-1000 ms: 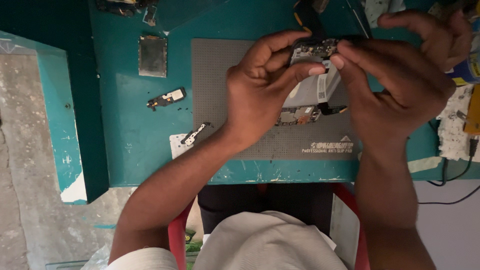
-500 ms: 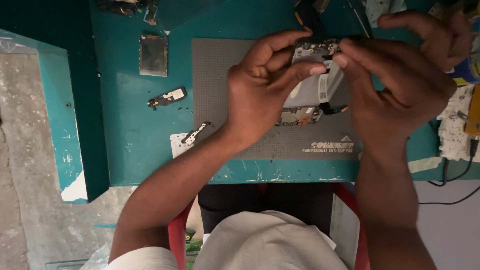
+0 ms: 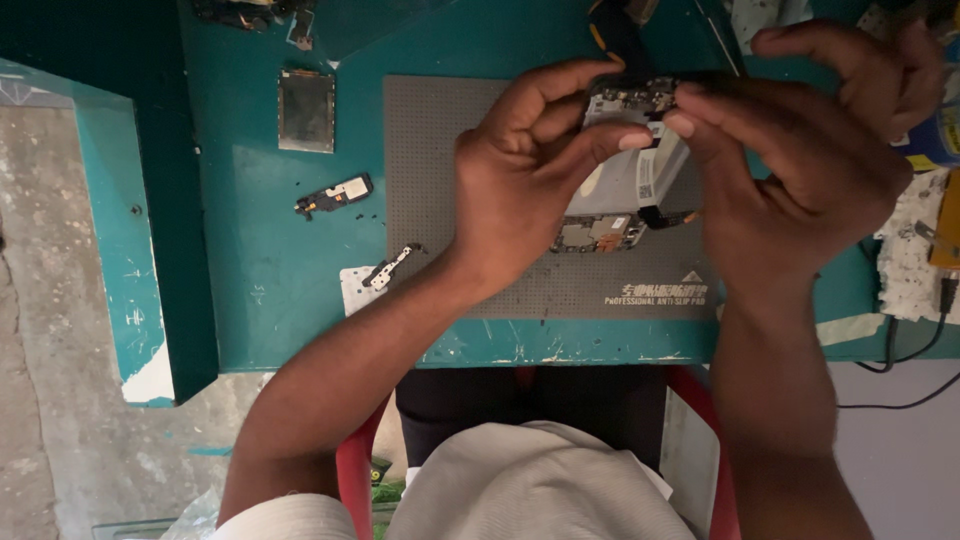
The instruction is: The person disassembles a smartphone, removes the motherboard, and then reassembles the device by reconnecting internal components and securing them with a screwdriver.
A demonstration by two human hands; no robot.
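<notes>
The opened phone [image 3: 630, 175] sits lifted over the far half of the grey work mat [image 3: 440, 200], its back cover off, pale battery and circuit boards showing. The left hand [image 3: 520, 190] wraps its near-left side, thumb and fingers curled in a pinching grip on the upper edge, and the right hand [image 3: 800, 170] meets it from the other side, forefinger and thumb pressed onto the same top corner, so both grips are closed on the phone. The two sets of fingertips almost touch there. Below the phone, the mat's near strip lies flat and bare up to its front edge, which stops just short of the teal tabletop's [image 3: 270, 310] chipped front lip. Out to the left there is open surface: a small black board part [image 3: 335, 195] lies well apart from the mat, a slim metal bracket [image 3: 390, 268] rests on a white scrap just beside the mat's left edge, and a dull rectangular metal plate [image 3: 306, 110] lies farther back. On the right, things crowd in: a white fibrous pad [image 3: 910, 260] and black cables [image 3: 900, 360] hang off the tabletop edge.
</notes>
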